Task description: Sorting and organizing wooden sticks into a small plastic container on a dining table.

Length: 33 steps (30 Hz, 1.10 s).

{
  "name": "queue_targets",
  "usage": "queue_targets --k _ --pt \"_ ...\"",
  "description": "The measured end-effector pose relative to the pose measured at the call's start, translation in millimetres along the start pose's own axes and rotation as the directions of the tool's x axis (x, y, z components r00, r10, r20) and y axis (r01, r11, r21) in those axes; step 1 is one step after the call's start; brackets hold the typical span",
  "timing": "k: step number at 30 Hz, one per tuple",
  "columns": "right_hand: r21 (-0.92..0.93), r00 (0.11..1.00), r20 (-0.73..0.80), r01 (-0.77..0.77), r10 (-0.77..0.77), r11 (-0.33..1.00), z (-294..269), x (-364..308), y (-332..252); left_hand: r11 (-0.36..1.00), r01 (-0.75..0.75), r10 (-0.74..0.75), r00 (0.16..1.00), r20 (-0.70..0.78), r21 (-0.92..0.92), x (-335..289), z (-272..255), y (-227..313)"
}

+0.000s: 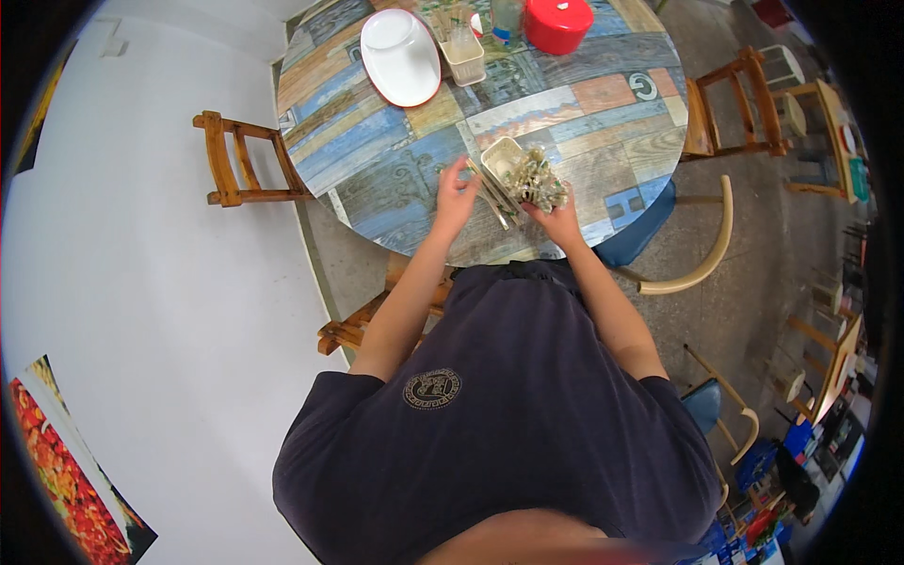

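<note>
Left hand [456,195]: raised over the near edge of the round bench [603,113], fingers spread and curled, touching the ends of the chopsticks [493,193]. Grip half wide; whether closed on a stick cannot be told at this size.

Right hand [557,221]: at the near edge of the bench, grip closed under a bundle [539,179] of small wrapped items, possibly packets; detail too fine to confirm.

Bin [503,156]: small, cream, rectangular, open-topped. Set on the bench just beyond both hands, touching the bundle on its right side. Chopsticks laid diagonally from the bin toward the near edge, between the two hands.

Far side of the bench: white oval plate [400,55] with red rim, lying flat. Second cream holder [463,56] just right of the plate, upright, filled with sticks. Red lidded pot [558,23] further right, well apart from the hands.

Surroundings: wooden chair [235,162] at the left of the bench against the white wall. Second wooden chair [739,108] at the right. Curved-back chair with blue seat [650,226] at the near right, pushed partly under the bench.
</note>
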State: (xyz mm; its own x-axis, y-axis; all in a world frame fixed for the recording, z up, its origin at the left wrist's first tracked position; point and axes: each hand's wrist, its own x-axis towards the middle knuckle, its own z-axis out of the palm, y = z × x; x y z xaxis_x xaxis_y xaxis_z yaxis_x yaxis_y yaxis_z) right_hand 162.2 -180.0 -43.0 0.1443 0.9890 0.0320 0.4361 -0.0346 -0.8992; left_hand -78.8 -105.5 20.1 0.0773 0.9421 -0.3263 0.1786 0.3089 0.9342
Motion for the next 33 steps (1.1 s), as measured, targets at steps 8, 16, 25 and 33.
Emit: queue_targets --k 8,16,25,33 --pt "0.028 0.998 0.070 -0.005 0.003 1.000 2 3 11 0.930 -0.364 0.332 0.890 0.314 0.046 -22 22 40" --pt "0.035 0.998 0.069 -0.011 0.009 0.999 2 8 8 0.918 -0.389 0.360 0.899 0.250 0.078 -18 14 41" --pt "-0.081 0.990 -0.068 0.122 -0.127 0.989 6 2 -7 0.885 -0.446 0.441 0.895 0.066 0.130 -34 16 37" --pt "-0.079 0.992 -0.068 0.105 -0.110 0.991 -3 -1 -5 0.867 -0.445 0.428 0.895 0.126 0.225 -38 26 49"
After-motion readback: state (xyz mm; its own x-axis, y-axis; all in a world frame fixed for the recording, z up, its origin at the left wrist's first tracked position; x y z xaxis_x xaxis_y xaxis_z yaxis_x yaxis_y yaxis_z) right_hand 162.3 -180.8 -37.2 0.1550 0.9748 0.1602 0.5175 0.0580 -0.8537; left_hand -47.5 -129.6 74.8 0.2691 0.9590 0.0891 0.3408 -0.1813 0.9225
